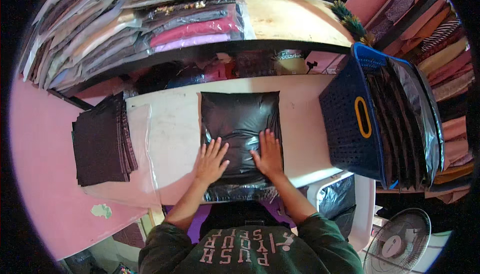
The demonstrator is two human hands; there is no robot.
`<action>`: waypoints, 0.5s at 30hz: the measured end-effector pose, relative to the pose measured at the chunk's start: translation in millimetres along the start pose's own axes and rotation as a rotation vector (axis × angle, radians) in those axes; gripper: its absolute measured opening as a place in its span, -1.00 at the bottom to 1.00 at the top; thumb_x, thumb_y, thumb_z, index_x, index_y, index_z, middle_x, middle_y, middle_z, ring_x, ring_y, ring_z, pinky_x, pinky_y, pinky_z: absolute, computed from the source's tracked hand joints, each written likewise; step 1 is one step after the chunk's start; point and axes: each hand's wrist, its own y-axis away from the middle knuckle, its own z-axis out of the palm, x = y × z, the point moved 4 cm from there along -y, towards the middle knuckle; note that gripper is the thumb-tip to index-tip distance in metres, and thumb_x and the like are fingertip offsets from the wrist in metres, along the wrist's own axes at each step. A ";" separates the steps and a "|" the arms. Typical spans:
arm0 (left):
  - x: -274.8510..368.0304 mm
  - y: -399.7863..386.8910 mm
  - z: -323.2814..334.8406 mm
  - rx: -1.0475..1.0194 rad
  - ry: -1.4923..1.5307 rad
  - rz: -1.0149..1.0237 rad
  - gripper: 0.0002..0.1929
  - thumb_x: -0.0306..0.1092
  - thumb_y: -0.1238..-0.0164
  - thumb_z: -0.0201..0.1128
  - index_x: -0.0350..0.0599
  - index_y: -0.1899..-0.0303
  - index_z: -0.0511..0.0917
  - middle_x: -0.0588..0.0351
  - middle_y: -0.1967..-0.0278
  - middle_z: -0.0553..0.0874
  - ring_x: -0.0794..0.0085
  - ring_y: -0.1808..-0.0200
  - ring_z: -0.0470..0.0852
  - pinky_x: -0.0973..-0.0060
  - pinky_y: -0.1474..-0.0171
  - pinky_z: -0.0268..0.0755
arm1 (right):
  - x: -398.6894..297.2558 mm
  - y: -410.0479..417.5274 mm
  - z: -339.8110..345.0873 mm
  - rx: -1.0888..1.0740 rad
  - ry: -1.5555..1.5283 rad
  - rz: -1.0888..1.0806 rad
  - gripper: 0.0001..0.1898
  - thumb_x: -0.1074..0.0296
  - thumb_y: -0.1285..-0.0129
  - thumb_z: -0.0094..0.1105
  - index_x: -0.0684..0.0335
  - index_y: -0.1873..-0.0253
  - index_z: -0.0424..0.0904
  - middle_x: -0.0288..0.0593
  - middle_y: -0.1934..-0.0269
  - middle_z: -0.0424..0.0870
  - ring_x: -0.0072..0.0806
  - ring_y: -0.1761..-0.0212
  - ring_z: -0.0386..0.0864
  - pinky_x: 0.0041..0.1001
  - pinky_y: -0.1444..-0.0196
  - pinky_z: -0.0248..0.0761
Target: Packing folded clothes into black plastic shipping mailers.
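A glossy black plastic mailer bag point(240, 116) lies flat on the white tabletop point(172, 124), its lower end reaching the table's near edge. My left hand point(212, 161) rests palm down with spread fingers on the bag's lower left part. On its lower right part lies my right hand point(269, 154), also flat, the thumb apart from the fingers. The plastic is wrinkled between the two hands. What the bag contains is hidden.
Folded dark cloths point(101, 146) lie on clear plastic at the left. A blue basket point(345, 124) of black bags stands at the right, above a white bin point(363, 214) and a fan point(397, 244). Wrapped garments point(195, 30) fill the shelf behind.
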 end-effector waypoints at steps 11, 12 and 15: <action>-0.2 81.2 9.9 -0.166 -0.304 0.480 -0.29 0.11 -0.27 0.02 0.00 -0.38 0.09 0.09 -0.41 0.09 0.24 -0.44 0.01 0.07 -0.41 -0.25 | 9.9 89.7 -28.8 -0.411 0.061 -0.633 -0.17 -0.13 -0.18 0.05 0.14 -0.44 -0.06 -0.16 -0.45 -0.05 -0.25 -0.49 -0.09 -0.21 -0.46 -0.21; -2.2 83.6 1.5 -0.250 -0.155 0.483 -0.20 0.19 -0.19 0.07 0.00 -0.39 0.06 0.10 -0.42 0.08 0.25 -0.44 0.02 0.10 -0.42 -0.26 | 25.3 96.6 -36.8 -0.414 0.065 -0.623 -0.17 -0.13 -0.18 0.05 0.14 -0.44 -0.06 -0.16 -0.45 -0.05 -0.25 -0.49 -0.09 -0.21 -0.46 -0.21; -8.0 96.4 -5.3 -0.337 -0.035 0.481 0.00 0.38 0.03 0.15 -0.04 -0.39 0.05 0.10 -0.41 0.11 0.26 -0.43 0.05 0.16 -0.43 -0.24 | 50.0 113.8 -40.8 -0.636 0.040 -0.629 -0.03 -0.15 -0.04 0.21 0.16 -0.45 -0.10 -0.14 -0.45 -0.05 -0.26 -0.49 -0.12 -0.19 -0.46 -0.23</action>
